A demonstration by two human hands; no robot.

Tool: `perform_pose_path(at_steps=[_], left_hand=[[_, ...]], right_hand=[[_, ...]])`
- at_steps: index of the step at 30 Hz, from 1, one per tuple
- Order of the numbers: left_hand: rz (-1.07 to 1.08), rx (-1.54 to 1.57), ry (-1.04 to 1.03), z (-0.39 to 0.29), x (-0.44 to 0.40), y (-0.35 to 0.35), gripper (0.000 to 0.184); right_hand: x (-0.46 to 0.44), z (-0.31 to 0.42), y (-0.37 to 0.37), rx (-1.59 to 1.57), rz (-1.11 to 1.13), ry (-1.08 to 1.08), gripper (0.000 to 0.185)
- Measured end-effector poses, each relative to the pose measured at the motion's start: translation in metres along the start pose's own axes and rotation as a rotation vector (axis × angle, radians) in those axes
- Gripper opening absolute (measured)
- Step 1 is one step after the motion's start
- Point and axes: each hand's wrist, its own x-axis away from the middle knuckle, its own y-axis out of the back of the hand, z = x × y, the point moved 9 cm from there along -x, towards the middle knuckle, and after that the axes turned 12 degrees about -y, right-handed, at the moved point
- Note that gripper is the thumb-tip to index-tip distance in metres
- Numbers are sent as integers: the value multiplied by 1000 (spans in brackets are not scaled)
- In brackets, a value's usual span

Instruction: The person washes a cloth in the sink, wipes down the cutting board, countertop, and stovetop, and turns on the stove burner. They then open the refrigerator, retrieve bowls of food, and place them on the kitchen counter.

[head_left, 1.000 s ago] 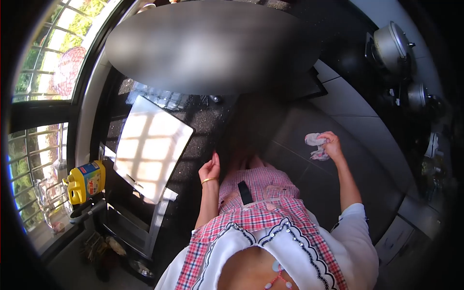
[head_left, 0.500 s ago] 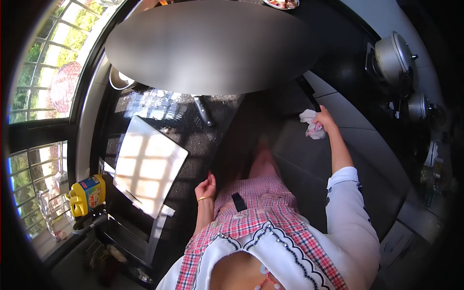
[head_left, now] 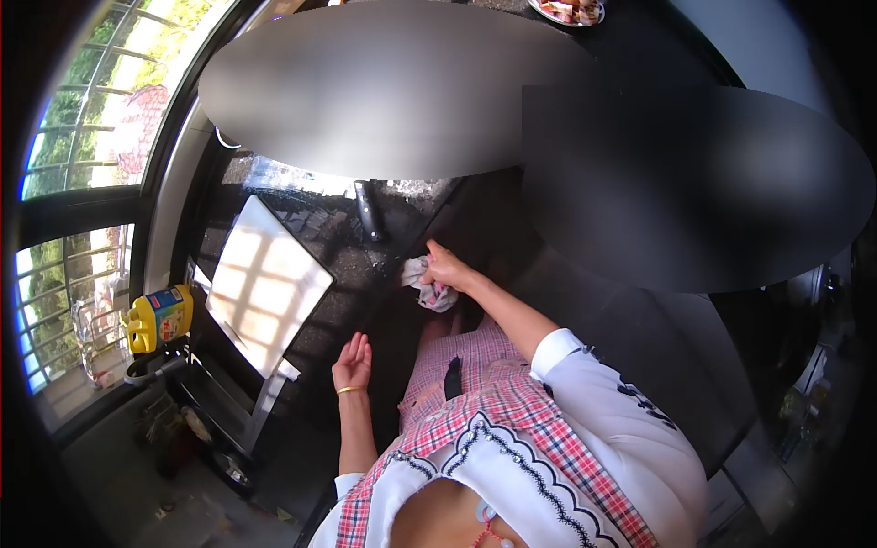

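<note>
The right hand (head_left: pixel 448 268), clutching the cloth (head_left: pixel 438 297), is swinging inward, bringing it near the counter (head_left: pixel 354 274), the empty left hand (head_left: pixel 353 365) hovering.

**Sunlit kitchen counter beside a barred window**

At left, a white cutting board (head_left: pixel 269 285) lies on a dark speckled countertop (head_left: pixel 352 297), crossed by grid-shaped shadows. Beyond it rests a black-handled knife (head_left: pixel 368 212), its blade hidden by blur. A yellow jug (head_left: pixel 160 320) with a blue label stands near the window (head_left: pixel 78 301). Far off, a plate (head_left: pixel 596 18) holds food.
</note>
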Motion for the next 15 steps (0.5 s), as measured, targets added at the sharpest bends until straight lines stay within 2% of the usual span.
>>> perform_pose_path(at_steps=[2, 3, 5, 6, 8, 9, 11, 13, 15], left_hand=[[30, -10, -41, -6, 8, 5, 62], [41, 7, -19, -5, 8, 11, 64], [47, 20, -13, -5, 4, 18, 65], [43, 24, -9, -5, 0, 18, 66], [55, 23, 17, -5, -2, 13, 63], [50, 9, 21, -6, -3, 13, 60], [67, -7, 46, -5, -15, 14, 55], [85, -19, 75, -1, -21, 23, 53], [98, -47, 103, 7, -22, 29, 52]], right_hand=[[2, 19, -7, 50, 75, -56, 54], [0, 19, -10, 55, 69, -53, 54], [-5, 15, -11, 34, 60, -33, 42], [0, 17, -9, -56, 89, -48, 44], [-5, 12, 0, -56, 41, 129, 46], [12, 23, 17, -48, 8, 135, 46], [66, 48, 45, -176, 222, 9, 49], [83, 51, 94, -425, 202, 177, 47], [110, 51, 167, -623, 14, 235, 46]])
